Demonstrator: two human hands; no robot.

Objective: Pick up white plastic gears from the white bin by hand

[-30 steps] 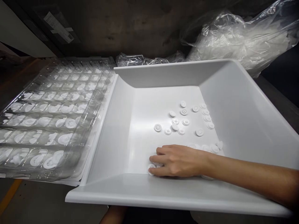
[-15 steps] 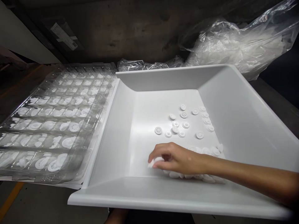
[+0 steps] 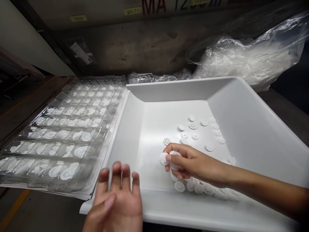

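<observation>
Between the thumb and fingers of my right hand (image 3: 190, 161) are white round plastic discs (image 3: 163, 159), at least two of them, held above the floor of a grey-white tray (image 3: 149, 119). My left hand (image 3: 118, 199) is raised palm up over the tray's near left corner, its fingers spread and nothing in it. Loose white wheel-like discs (image 3: 192, 126) lie scattered toward the back right of the tray floor. A denser heap of the same discs (image 3: 199, 188) rests along the near wall, partly hidden under my right hand and forearm.
At the left lies a clear plastic blister tray (image 3: 96, 167) whose pockets hold white parts. A clear plastic bag (image 3: 248, 61) of white material stands behind the tray at the right. Crumpled clear film (image 3: 154, 78) sits along the back edge, before a dark panel (image 3: 135, 48).
My left hand has come up into view, opened palm up. My right hand has lifted away from the tray's near side, with discs in its fingers. The view has tilted slightly upward.
</observation>
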